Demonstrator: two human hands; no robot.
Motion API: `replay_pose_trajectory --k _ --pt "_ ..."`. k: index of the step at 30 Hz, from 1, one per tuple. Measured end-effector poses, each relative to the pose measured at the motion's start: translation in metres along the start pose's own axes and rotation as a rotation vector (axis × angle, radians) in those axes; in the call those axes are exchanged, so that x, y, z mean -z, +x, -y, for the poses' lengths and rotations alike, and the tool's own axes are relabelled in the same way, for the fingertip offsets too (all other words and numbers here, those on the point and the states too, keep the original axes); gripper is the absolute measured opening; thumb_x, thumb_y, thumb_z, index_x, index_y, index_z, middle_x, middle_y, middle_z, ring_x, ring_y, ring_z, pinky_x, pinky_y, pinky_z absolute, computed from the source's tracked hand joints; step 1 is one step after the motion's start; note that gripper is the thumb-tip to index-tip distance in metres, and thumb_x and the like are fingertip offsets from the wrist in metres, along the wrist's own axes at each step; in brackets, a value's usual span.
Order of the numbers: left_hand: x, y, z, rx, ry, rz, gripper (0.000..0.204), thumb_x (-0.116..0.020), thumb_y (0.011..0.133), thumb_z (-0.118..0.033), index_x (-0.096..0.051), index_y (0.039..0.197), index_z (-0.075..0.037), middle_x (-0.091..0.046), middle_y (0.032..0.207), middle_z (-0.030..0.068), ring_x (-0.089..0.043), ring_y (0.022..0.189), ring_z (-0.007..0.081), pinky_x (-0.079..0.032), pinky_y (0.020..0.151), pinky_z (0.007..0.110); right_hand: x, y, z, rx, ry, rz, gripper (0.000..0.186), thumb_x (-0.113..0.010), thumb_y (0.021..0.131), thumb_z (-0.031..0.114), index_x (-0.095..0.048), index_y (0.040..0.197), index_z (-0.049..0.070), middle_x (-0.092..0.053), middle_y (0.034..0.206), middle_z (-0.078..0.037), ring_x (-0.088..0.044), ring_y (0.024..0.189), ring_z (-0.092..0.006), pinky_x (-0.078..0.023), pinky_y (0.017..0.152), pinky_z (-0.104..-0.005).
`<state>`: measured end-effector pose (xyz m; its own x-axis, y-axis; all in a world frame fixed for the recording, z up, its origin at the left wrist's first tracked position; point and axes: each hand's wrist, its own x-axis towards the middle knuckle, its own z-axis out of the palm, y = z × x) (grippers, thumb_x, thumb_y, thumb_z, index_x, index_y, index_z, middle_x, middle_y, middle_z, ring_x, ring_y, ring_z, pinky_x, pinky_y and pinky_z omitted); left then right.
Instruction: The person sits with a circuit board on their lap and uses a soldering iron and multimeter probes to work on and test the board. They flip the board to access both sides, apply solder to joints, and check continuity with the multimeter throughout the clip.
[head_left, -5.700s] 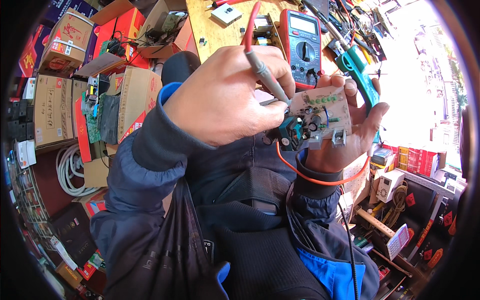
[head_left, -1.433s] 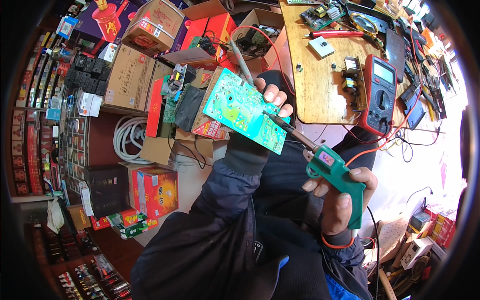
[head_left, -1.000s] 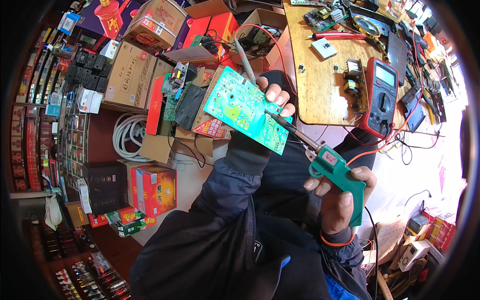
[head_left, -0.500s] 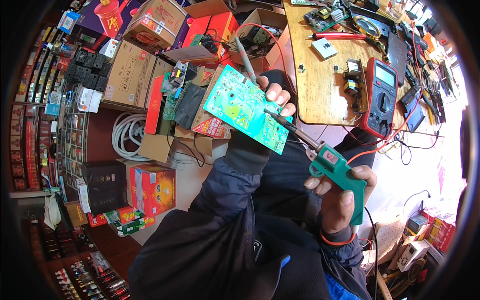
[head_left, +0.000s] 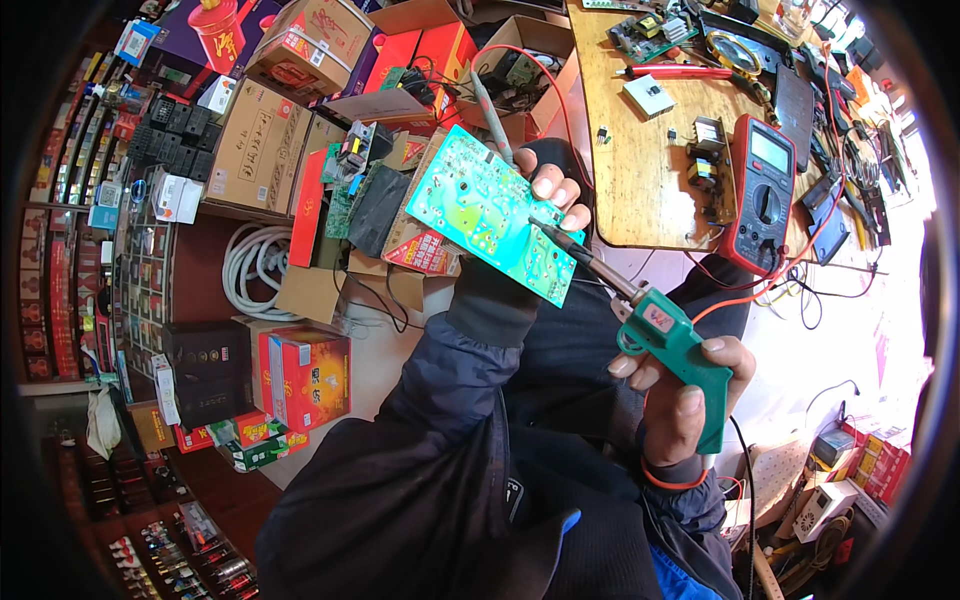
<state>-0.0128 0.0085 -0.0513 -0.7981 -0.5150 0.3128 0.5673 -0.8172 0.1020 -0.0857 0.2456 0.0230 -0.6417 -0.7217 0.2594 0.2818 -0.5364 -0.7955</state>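
My left hand (head_left: pixel 556 190) grips a green circuit board (head_left: pixel 478 212) from behind, solder side facing me. Its fingers curl over the board's far right edge; the palm is hidden beneath. In my right hand (head_left: pixel 678 412) is a green pistol-shaped soldering gun (head_left: pixel 672 335) with a metal barrel. Its dark tip meets the board near the right side, close to my left fingertips; whether it presses on a joint is too small to tell. A grey pen-like probe (head_left: pixel 489 118) with a red lead rises beside the board; I cannot tell whether my left fingers hold it.
At the upper right, a wooden table (head_left: pixel 640 180) bears a red multimeter (head_left: pixel 762 195), a magnifier (head_left: pixel 735 53), a component-laden board (head_left: pixel 655 38) and loose parts. Cardboard boxes (head_left: pixel 262 145) crowd the left, beside a coiled pale hose (head_left: pixel 250 275). An orange lead and a black cable run near my right hand.
The board and the soldering gun have shifted very slightly, the gun's label tilting a little. Both hands keep their hold.
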Motion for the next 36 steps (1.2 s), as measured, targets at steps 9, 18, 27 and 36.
replay_pose_trajectory --k 9,18,27,36 --pt "-0.0079 0.0 0.0021 0.023 -0.009 0.03 0.046 -0.036 0.11 -0.04 -0.07 0.106 -0.009 -0.063 0.095 0.0048 -0.05 0.092 0.0204 -0.043 0.079 0.037 0.0008 -0.0001 -0.0014 0.013 0.021 0.025 0.042 -0.064 0.097 0.023 -0.038 0.127 0.006 -0.064 0.089 -0.023 -0.068 0.079 -0.0332 -0.058 0.077 -0.047" --pt "-0.0052 -0.0018 0.0043 -0.004 0.021 0.059 0.042 -0.036 0.11 -0.037 -0.07 0.119 -0.013 -0.063 0.096 0.0058 -0.049 0.092 0.0208 -0.043 0.079 0.038 0.0019 -0.0012 -0.0019 0.008 0.016 0.017 0.044 -0.065 0.097 0.024 -0.038 0.127 0.007 -0.064 0.087 -0.023 -0.068 0.077 -0.033 -0.058 0.075 -0.0468" --pt "-0.0083 -0.0039 0.0056 -0.019 0.024 0.055 0.04 -0.04 0.109 -0.036 -0.067 0.129 -0.015 -0.064 0.097 0.0069 -0.049 0.091 0.0214 -0.044 0.078 0.038 0.0019 -0.0017 0.0024 -0.028 0.006 0.008 0.044 -0.066 0.097 0.025 -0.038 0.126 0.008 -0.064 0.088 -0.023 -0.069 0.079 -0.0334 -0.058 0.075 -0.046" --pt "-0.0094 -0.0055 0.0061 -0.017 0.012 0.025 0.042 -0.039 0.108 -0.037 -0.067 0.13 -0.014 -0.063 0.096 0.0056 -0.049 0.091 0.021 -0.044 0.078 0.038 0.0029 -0.0003 0.0045 0.004 0.002 -0.017 0.046 -0.064 0.099 0.031 -0.037 0.13 0.01 -0.064 0.087 -0.021 -0.068 0.078 -0.0327 -0.057 0.076 -0.0462"
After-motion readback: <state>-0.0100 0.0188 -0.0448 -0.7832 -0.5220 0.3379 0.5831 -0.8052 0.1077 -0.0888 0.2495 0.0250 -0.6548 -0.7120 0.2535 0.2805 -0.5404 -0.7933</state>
